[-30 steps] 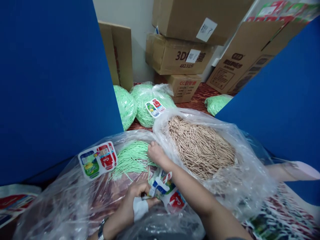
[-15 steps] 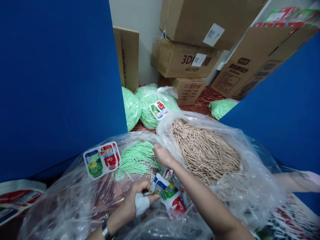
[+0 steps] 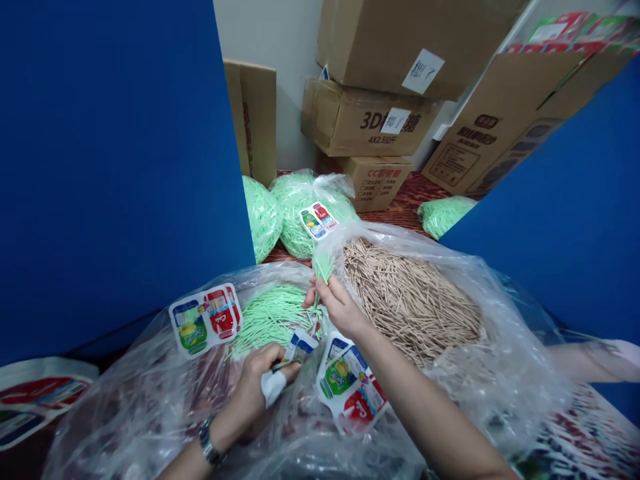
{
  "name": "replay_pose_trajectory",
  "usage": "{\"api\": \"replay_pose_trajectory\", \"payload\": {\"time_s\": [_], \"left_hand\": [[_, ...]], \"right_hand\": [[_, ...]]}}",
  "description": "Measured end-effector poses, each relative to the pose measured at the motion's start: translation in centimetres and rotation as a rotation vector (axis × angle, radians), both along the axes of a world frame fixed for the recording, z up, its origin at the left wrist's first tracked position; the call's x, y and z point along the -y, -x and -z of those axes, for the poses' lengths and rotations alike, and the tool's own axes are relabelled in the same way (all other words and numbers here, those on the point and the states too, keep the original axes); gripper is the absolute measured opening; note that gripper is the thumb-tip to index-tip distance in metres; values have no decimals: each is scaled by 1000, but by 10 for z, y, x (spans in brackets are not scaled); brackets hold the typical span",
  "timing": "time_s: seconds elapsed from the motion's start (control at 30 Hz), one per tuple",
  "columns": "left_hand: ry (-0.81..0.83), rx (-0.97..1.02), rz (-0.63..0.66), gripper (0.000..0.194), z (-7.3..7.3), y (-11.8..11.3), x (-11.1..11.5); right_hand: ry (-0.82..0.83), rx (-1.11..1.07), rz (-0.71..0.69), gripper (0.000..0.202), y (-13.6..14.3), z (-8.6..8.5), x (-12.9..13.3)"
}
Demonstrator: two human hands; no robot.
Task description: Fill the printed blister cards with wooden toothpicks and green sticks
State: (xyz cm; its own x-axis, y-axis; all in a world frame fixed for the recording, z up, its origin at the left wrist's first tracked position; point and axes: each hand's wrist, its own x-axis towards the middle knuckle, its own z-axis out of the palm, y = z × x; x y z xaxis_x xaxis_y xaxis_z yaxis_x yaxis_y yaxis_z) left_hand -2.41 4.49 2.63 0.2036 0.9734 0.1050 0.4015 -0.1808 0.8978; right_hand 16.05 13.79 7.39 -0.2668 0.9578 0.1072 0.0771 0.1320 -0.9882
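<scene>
Upright in my right hand [image 3: 340, 305] is a small bunch of thin green sticks [image 3: 324, 265], pinched between thumb and fingers. It is above the edge between two clear plastic bags. My left hand [image 3: 257, 373], with a white wrap on a finger, is closed on a small printed packet [image 3: 299, 347]. Close by lies the pile of green sticks [image 3: 273, 313] in the left bag. To the right a bag holds many brown sticks [image 3: 410, 300]. Printed bottle-shaped packets [image 3: 347, 383] rest on the plastic between my forearms, and more packets [image 3: 205, 320] lie left of the pile.
Blue panels [image 3: 115, 147] stand on both sides. Full bags of green sticks [image 3: 305, 227] sit on the floor behind, before stacked cardboard boxes [image 3: 375, 120]. A large carton [image 3: 500, 133] leans at the right. A bare limb [image 3: 590, 360] shows at the right edge.
My right hand has risen from the green pile, lifting a bunch of green sticks. My left hand has drawn slightly left with its packet, away from the packets on the plastic.
</scene>
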Motion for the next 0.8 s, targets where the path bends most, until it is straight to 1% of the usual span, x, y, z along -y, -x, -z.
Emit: {"api": "replay_pose_trajectory", "payload": {"time_s": [0.07, 0.13, 0.2, 0.3, 0.43, 0.53, 0.67, 0.8], "left_hand": [[-28, -64, -26, 31, 5, 0, -2], [-72, -109, -58, 30, 8, -1, -4], [-121, -127, -88, 29, 10, -1, -6], [-189, -147, -101, 28, 9, -1, -6], [-292, -162, -78, 21, 7, 1, -7], [-307, -168, -59, 17, 7, 2, -7], [-320, -161, -44, 13, 8, 2, -7], [-371, -141, -55, 7, 11, 3, -9]], "right_hand": [[-31, -28, 28, 29, 5, -10, 9], [-85, -37, 60, 27, 12, -16, 18], [-136, -43, 73, 25, 19, -17, 25], [-173, -75, 74, 24, 28, -16, 30], [-175, -170, 147, 21, 35, -17, 31], [-162, -215, 177, 19, 37, -19, 31], [-188, -138, 164, 20, 39, -18, 33], [-251, 66, 168, 26, 45, -11, 40]]}}
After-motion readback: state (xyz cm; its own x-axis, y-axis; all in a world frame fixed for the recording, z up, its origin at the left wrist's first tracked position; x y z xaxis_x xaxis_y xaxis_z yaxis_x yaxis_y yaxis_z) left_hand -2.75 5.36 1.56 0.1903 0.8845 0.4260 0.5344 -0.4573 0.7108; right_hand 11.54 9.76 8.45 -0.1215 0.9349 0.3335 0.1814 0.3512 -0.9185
